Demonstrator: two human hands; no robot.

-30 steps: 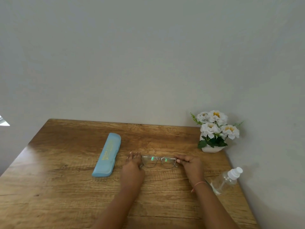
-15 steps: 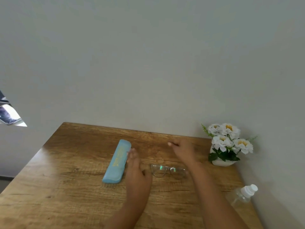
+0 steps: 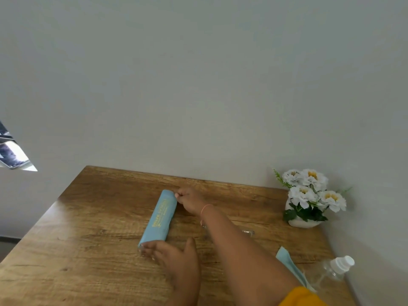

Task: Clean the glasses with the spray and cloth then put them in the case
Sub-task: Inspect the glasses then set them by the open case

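Head view: the slim blue case (image 3: pixel 159 219) lies closed near the middle of the tabletop (image 3: pixel 92 235), its long axis running from the near edge toward the far edge. The hands are well apart, one at each end of it. The right hand (image 3: pixel 188 200) has its fingers curled on the far end. The left hand (image 3: pixel 170 253) reaches its fingers to the near end.

The main risk is the right forearm, which crosses low over the glasses (image 3: pixel 248 232). A dip of the arm or a drag of the yellow sleeve (image 3: pixel 302 297) could push the frame along the wood or bend it. If the case is pulled open from both ends it may slip, or skid toward the glasses. The cloth (image 3: pixel 287 261) and the spray bottle (image 3: pixel 333 270) sit by the right edge near the near right corner. The bottle seems to lie on its side, so a nudge could roll it off.

Hard to make out: only a small glint of the glasses shows past the forearm, so I cannot tell whether they are folded or which way they face. The left fingertips are blurred, and I cannot tell whether they pinch the case or only touch it. Part of the cloth is hidden by the arm, and the clear bottle fades into the wood.
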